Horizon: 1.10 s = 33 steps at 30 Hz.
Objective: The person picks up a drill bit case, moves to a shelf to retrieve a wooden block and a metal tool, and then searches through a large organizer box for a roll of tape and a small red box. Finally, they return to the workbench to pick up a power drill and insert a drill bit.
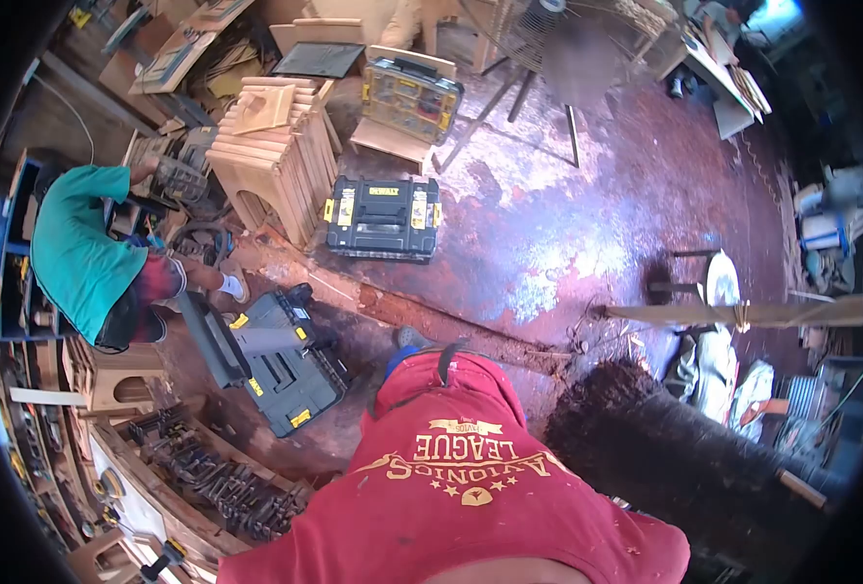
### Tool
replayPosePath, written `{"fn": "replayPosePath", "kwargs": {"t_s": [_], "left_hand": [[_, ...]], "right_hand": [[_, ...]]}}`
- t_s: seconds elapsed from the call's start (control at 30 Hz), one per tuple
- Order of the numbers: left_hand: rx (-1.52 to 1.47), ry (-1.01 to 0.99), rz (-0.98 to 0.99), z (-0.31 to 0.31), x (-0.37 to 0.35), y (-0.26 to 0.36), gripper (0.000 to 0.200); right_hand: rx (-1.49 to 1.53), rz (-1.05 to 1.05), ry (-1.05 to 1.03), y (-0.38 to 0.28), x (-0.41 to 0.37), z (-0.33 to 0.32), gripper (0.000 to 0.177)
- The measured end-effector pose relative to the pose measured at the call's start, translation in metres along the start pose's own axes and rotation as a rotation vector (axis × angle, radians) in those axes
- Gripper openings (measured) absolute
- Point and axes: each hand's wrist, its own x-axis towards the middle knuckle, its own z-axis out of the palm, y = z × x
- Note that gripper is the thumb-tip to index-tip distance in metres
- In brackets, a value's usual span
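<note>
Neither my left hand nor my right hand shows; both arms leave the picture at the bottom, beside my red shirt (451,467). Left of my legs, a black and yellow toolbox (281,360) stands on the floor with its long handle (210,336) sticking out. Farther ahead lies a second black DeWalt tool case (383,219) with yellow latches. Behind it, a clear-lidded organizer case (410,102) leans upright on a small wooden stand (390,146).
A co-worker in a green shirt (86,243) bends over at the left, near a slatted wooden box (271,165). Several clamps (227,477) fill a rack at lower left. A large dark log-like cylinder (684,462) lies right of me. A wooden post (801,311) juts in.
</note>
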Motion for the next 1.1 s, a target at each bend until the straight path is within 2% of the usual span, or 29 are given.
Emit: {"fn": "replayPosePath", "kwargs": {"t_s": [0.17,0.4,0.5,0.6,0.63,0.67,0.7,0.73,0.77,0.8,0.83,0.87,0.9,0.93,0.97,1.03,1.1], "left_hand": [[-0.106,0.100,-0.012,-0.014,0.048,0.032,0.037],[-0.258,0.225,-0.031,-0.026,0.101,0.092,0.036],[-0.331,0.285,-0.056,-0.035,0.131,0.128,0.035],[-0.397,0.320,-0.091,-0.019,0.167,0.169,0.035],[-0.424,0.328,-0.108,-0.008,0.181,0.188,0.035],[-0.453,0.335,-0.136,0.005,0.195,0.205,0.035],[-0.481,0.343,-0.166,0.018,0.207,0.224,0.034],[-0.513,0.353,-0.207,0.028,0.223,0.245,0.034],[-0.545,0.358,-0.250,0.039,0.236,0.266,0.034],[-0.576,0.365,-0.290,0.050,0.252,0.290,0.034],[-0.608,0.369,-0.329,0.063,0.265,0.314,0.034],[-0.634,0.361,-0.362,0.073,0.276,0.339,0.034],[-0.666,0.359,-0.395,0.082,0.290,0.364,0.033],[-0.701,0.367,-0.426,0.090,0.301,0.386,0.033],[-0.731,0.369,-0.454,0.098,0.311,0.407,0.033],[-0.779,0.364,-0.506,0.110,0.324,0.442,0.033],[-0.818,0.377,-0.537,0.117,0.338,0.468,0.033]], "right_hand": [[-0.137,-0.018,-0.138,-0.067,0.030,0.032,0.024],[-0.313,0.074,-0.312,-0.087,0.054,0.045,0.024],[-0.388,0.068,-0.384,-0.105,0.097,0.048,0.024],[-0.456,-0.081,-0.474,-0.158,0.187,0.059,0.024],[-0.510,-0.302,-0.526,-0.187,0.239,0.068,0.024],[-0.724,-0.545,-0.504,-0.224,0.297,0.082,0.024],[-1.066,-0.785,-0.373,-0.277,0.357,0.103,0.012],[-1.188,-0.718,-0.340,-0.339,0.411,0.130,0.012],[-1.006,-0.872,-0.327,-0.393,0.464,0.155,0.011],[-1.149,-1.210,-0.145,-0.426,0.544,0.192,0.018],[-0.993,-1.052,-0.058,-0.485,0.583,0.227,0.033],[-0.872,-1.006,-0.061,-0.555,0.592,0.247,0.046],[-0.710,-1.141,-0.057,-0.611,0.629,0.271,0.054],[-0.767,-0.822,-0.057,-0.690,0.603,0.288,0.060],[-0.763,-0.977,0.035,-0.728,0.620,0.305,0.063],[-0.943,-1.028,0.209,-0.774,0.671,0.344,0.065],[-0.984,-0.886,-0.015,-0.799,0.692,0.360,0.069]]}}
